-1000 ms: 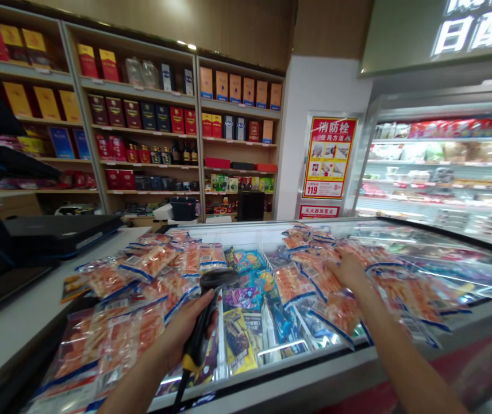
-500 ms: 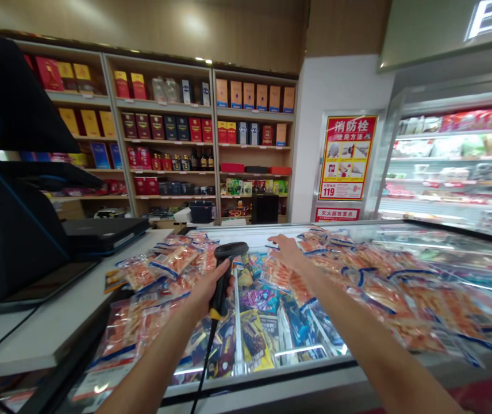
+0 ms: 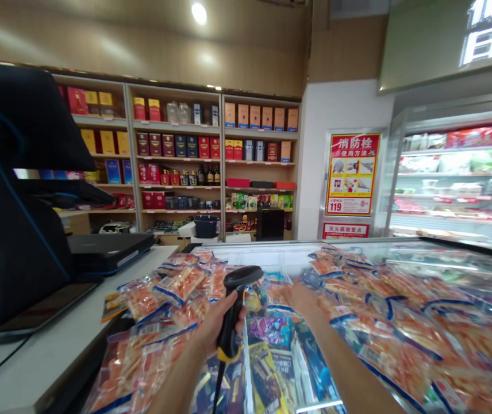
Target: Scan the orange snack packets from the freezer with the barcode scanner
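A black barcode scanner [image 3: 231,313] with a yellow lower end stands upright in my left hand [image 3: 219,325], fingers wrapped around its handle. Its cable runs down toward me. My right hand [image 3: 304,300] reaches over the freezer's glass top, at the right end of a clear packet of orange-pink food [image 3: 279,294] with a blue edge. Motion smears its fingers, so whether they grip the packet is unclear. Similar packets lie in a pile on the left [image 3: 181,282] and a larger spread on the right [image 3: 395,345]. Colourful wrapped goods [image 3: 267,368] show under the glass between them.
A black checkout terminal [image 3: 26,201] stands on the white counter [image 3: 69,351] at left. Behind the freezer [image 3: 246,246] are shelves of boxed bottles [image 3: 177,146]. A red fire-hydrant notice [image 3: 352,172] hangs on the wall, with a lit refrigerated shelf [image 3: 457,178] to its right.
The view has tilted up slightly. My right hand has lowered onto the packets, and those in the middle lie differently, uncovering more glass. The scanner stays in my left hand.
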Demonstrator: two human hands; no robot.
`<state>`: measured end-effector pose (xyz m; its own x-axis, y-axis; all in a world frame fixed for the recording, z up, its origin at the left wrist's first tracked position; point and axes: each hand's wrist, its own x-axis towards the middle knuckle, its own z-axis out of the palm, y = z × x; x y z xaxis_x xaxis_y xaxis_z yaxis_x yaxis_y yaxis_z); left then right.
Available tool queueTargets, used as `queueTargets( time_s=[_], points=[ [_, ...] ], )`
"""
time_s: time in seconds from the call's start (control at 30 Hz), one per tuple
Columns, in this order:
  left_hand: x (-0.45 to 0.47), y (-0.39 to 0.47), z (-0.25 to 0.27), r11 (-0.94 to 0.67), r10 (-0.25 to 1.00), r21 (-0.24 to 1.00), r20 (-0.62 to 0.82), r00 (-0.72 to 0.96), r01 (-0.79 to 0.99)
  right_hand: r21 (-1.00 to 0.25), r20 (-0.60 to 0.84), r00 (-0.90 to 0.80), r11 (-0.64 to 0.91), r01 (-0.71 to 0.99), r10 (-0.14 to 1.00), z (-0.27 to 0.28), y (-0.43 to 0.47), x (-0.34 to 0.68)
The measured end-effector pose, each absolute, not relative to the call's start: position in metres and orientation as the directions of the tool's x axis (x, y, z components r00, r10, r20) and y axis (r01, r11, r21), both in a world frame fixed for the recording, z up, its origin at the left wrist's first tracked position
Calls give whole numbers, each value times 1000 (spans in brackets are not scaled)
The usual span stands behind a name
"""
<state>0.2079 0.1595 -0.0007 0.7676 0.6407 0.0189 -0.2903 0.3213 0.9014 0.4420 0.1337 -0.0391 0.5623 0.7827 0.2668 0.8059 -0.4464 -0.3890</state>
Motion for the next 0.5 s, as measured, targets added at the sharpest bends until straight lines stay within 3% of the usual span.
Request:
queueTargets(
  time_s=[0.13,0.23,0.33,0.4,0.5],
  points=[
    [201,155,0,302,602,925,3,798,-231,-436,274,594,-452,778,757,-41,148,455],
    [196,151,4,272,589,933,34,808,-237,-668,286,656,-345,659,699,-39,150,468],
    [192,148,8,261,585,934,49,810,-245,-902,313,785,-90,422,535,-32,144,483],
    [191,146,9,262,579,938,34,814,-226,-923,377,836,93,372,399,-27,139,490],
    [190,143,8,244,555,954,8,832,-172,-884,459,847,237,404,267,-21,133,493]
  ],
)
